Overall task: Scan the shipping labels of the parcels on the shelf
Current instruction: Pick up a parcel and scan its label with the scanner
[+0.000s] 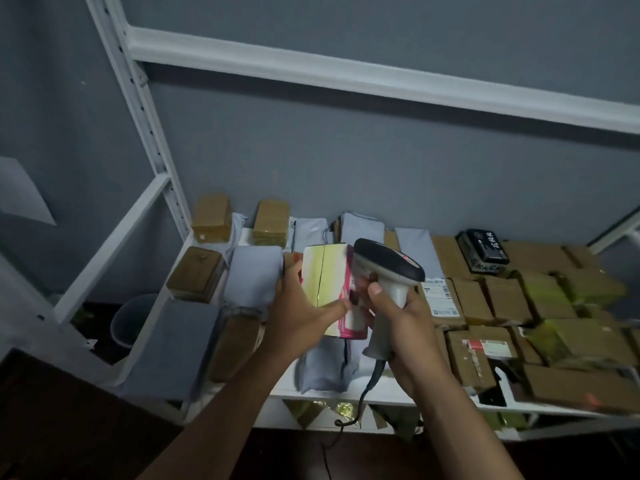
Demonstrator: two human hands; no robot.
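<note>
My left hand (301, 299) grips a small box (329, 282) with a yellowish face and a pink and white side, lifted above the white shelf (346, 389). My right hand (401, 313) grips the handle of a grey and black barcode scanner (388, 268), whose head sits just right of the box. The scanner's cable (363, 396) hangs down past the shelf's front edge. No shipping label shows on the held box's visible faces.
Grey mailer bags (256, 278) and brown cardboard parcels (502, 299) crowd the shelf; one box carries a white label (440, 296). A black device (483, 251) lies at the back right. An upper shelf beam (346, 74) crosses overhead. A bin (131, 323) stands lower left.
</note>
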